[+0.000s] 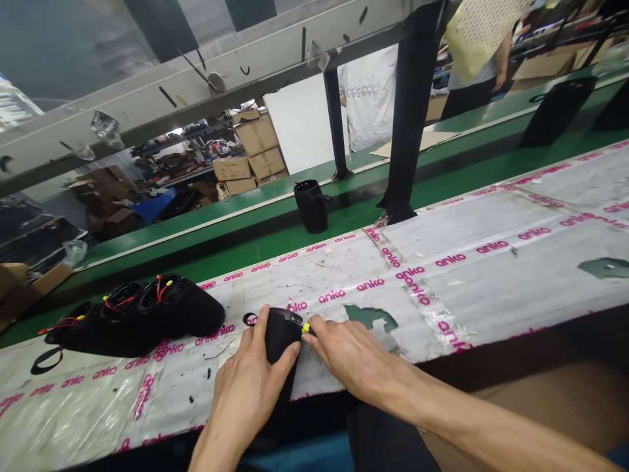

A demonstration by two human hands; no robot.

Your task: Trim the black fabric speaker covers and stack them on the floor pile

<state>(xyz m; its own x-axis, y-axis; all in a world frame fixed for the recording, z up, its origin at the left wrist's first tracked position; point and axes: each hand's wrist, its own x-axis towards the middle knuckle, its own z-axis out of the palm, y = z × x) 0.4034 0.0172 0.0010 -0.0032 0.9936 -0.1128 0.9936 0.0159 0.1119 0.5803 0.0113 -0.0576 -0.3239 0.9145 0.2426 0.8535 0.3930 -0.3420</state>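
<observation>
A black fabric-covered casing point(282, 337) lies at the near edge of the bench, a small black loop at its far left. My left hand point(250, 380) is wrapped round its left side, thumb on top and fingers along the far side. At the casing's right, my right hand point(344, 354) pinches a small part with a yellow piece point(306, 327) against the casing's open end. What else the right fingers hold is hidden. To the left, several black casings point(132, 321) with red wires and yellow connectors lie side by side.
The bench point(442, 288) wears white covering with pink-printed tape. Behind runs a green conveyor point(236, 242) with a black cylinder point(311, 207) standing on it. A black post point(410, 111) rises at the bench's far edge. Another person point(474, 85) stands at the upper right.
</observation>
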